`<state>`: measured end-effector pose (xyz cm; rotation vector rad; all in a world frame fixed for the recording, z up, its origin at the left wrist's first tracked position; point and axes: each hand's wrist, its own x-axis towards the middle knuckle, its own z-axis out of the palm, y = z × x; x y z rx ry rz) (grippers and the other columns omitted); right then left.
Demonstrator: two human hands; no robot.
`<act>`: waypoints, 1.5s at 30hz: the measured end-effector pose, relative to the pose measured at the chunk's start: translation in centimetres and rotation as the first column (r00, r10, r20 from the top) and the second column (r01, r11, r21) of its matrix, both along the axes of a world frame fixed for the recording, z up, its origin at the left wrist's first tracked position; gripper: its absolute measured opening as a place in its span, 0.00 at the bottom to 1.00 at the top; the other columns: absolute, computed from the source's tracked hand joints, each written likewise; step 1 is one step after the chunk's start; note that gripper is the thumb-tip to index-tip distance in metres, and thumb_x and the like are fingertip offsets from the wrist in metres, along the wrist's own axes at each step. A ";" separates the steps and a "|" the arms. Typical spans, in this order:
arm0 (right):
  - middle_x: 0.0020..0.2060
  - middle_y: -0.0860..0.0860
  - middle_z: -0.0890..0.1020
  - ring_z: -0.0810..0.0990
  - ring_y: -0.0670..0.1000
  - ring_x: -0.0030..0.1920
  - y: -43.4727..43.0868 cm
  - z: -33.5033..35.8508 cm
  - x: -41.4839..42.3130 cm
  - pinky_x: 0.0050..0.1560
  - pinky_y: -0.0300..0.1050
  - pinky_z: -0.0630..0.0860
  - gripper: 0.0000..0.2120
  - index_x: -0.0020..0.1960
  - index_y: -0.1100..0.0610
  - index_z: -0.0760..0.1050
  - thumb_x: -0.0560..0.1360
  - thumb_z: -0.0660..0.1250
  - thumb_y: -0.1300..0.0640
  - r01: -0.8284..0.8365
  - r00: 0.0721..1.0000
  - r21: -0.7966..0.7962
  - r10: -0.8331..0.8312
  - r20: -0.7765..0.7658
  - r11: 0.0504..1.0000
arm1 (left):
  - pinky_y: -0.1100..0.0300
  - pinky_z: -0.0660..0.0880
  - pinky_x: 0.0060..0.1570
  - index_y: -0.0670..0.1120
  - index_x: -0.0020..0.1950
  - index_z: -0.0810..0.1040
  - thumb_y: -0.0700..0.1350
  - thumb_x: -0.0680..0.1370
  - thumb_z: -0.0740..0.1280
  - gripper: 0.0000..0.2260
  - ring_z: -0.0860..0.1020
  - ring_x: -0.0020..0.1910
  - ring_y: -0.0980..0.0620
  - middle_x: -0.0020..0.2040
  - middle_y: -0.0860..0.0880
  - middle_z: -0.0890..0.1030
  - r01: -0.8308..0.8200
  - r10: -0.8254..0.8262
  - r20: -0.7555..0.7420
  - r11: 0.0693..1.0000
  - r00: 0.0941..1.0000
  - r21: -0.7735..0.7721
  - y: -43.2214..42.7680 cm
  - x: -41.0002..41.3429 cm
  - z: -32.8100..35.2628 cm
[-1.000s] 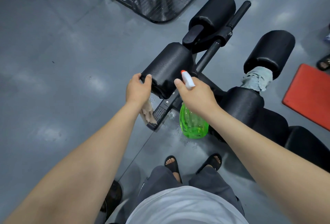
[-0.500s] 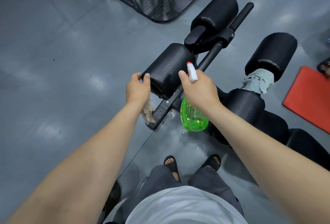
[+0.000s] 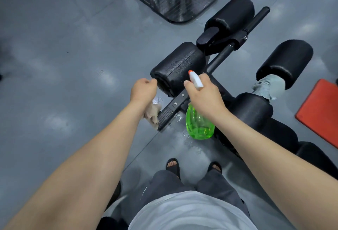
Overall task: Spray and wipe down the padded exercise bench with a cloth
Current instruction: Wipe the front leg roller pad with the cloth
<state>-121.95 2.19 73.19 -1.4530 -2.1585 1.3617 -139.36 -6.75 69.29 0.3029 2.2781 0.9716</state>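
The black padded exercise bench [image 3: 254, 112] runs from the lower right toward the centre, with several foam roller pads. The nearest roller pad [image 3: 180, 65] shows wet droplets on its top. My right hand [image 3: 204, 98] grips a green spray bottle [image 3: 199, 125] by its white trigger head, whose orange nozzle points at that roller. My left hand [image 3: 143, 89] grips a beige cloth [image 3: 152, 114], which hangs below the fist just left of the roller's end. A pale blue cloth [image 3: 268, 87] lies draped between two rollers on the right.
A black machine base plate [image 3: 182, 0] stands on the grey floor at the top. A red mat [image 3: 320, 112] lies at the right edge. Water spots mark the floor under the bottle. My sandalled feet [image 3: 193, 167] stand close to the bench frame.
My left hand has let go of the roller's end and drawn back slightly into a fist with the cloth. Droplets now show on the roller's top. The spray bottle stays at the roller.
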 end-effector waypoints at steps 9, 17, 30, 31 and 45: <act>0.37 0.49 0.79 0.81 0.56 0.44 1.8 0.4 4.1 0.49 0.59 0.81 0.17 0.41 0.54 0.69 0.76 0.62 0.40 0.028 0.979 -0.015 -0.031 -0.200 0.999 | 0.59 0.65 0.36 0.42 0.48 0.78 0.33 0.75 0.60 0.09 0.69 0.39 0.51 0.40 0.47 0.72 0.076 -0.098 0.280 0.993 0.955 0.086 -0.4 6.8 4.9; 0.32 0.50 0.80 0.83 0.52 0.35 7.5 2.1 11.5 0.43 0.54 0.81 0.19 0.35 0.49 0.74 0.78 0.64 0.39 0.014 0.962 0.030 -0.005 -0.272 0.999 | 0.57 0.75 0.34 0.46 0.47 0.80 0.34 0.77 0.52 0.17 0.78 0.36 0.47 0.40 0.46 0.81 0.322 -0.310 0.091 0.929 0.946 -0.181 4.0 13.3 8.0; 0.27 0.50 0.77 0.75 0.50 0.32 18.6 -0.6 26.1 0.34 0.47 0.69 0.25 0.30 0.54 0.72 0.79 0.62 0.39 0.229 0.964 0.126 -0.206 -0.169 0.965 | 0.53 0.81 0.41 0.46 0.48 0.83 0.58 0.81 0.67 0.16 0.83 0.37 0.48 0.38 0.47 0.84 0.296 -0.305 0.262 0.952 0.915 0.076 18.3 25.2 10.2; 0.28 0.50 0.78 0.77 0.52 0.33 19.5 -1.5 27.4 0.34 0.47 0.71 0.24 0.33 0.55 0.74 0.79 0.61 0.38 0.250 0.963 0.126 -0.233 -0.136 0.960 | 0.56 0.79 0.38 0.48 0.46 0.82 0.57 0.81 0.68 0.14 0.82 0.35 0.51 0.36 0.50 0.83 0.268 -0.288 0.323 0.958 0.901 0.106 19.4 26.4 10.1; 0.34 0.54 0.77 0.77 0.60 0.41 23.7 -15.4 36.3 0.31 0.44 0.63 0.10 0.36 0.56 0.73 0.76 0.64 0.55 0.221 0.940 -0.151 -0.169 0.296 0.964 | 0.43 0.80 0.59 0.45 0.58 0.84 0.52 0.80 0.69 0.12 0.86 0.49 0.44 0.50 0.44 0.87 0.218 -0.230 0.458 0.973 0.859 0.080 25.0 32.5 4.4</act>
